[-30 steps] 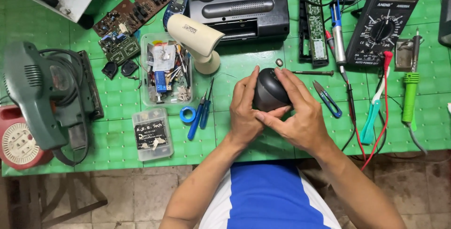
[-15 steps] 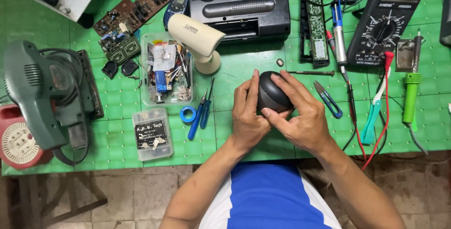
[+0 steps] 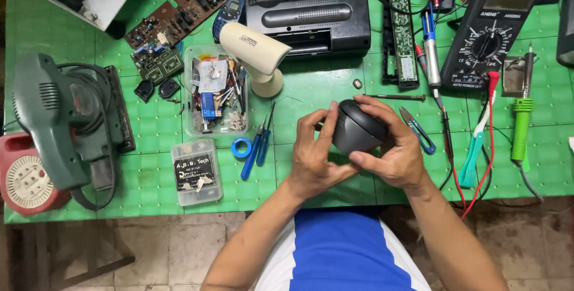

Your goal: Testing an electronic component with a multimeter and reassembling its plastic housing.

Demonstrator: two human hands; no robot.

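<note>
Black and rounded, the dome-shaped plastic housing (image 3: 357, 128) sits clamped between both hands above the green mat (image 3: 149, 189). The left hand (image 3: 315, 158) wraps its near side, fingers pressed upright against the shell and thumb tucked beneath. The right hand (image 3: 397, 150) cups it from the other side, fingers curled over the top edge and thumb laid along the lower rim.

Just beyond the right hand's fingertips lie a thin metal rod (image 3: 397, 97) and a small oval metal piece (image 3: 357, 83). Just right of that hand are blue-handled snips (image 3: 418, 131). Left of the left hand rest two blue screwdrivers (image 3: 257, 146) and a blue tape roll (image 3: 241, 147). Further ahead of the left hand stands a cream bullet camera (image 3: 256, 52), with a black radio (image 3: 311, 21) behind it.
</note>
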